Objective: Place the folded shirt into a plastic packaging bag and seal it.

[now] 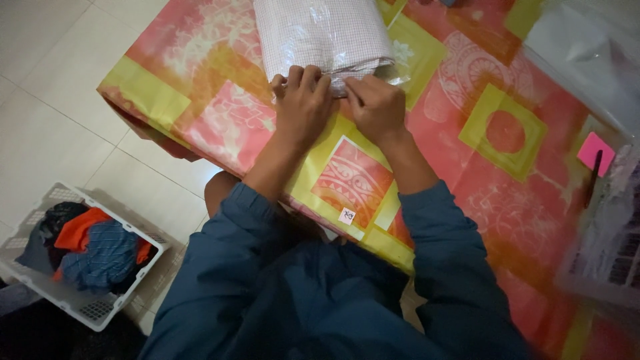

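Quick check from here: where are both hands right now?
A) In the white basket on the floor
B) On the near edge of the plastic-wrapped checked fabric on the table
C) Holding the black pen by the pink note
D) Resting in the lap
B: the left hand and the right hand press side by side on the near edge of the wrapped checked fabric, which lies on the patterned tablecloth.

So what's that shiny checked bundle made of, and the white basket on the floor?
The bundle looks like folded checked cloth inside a clear plastic bag: glossy glare and crinkles run over the fine grid. Both hands, left hand and right hand, press its near edge. The basket looks like stiff white plastic with a moulded lattice of holes, though that is only its look.
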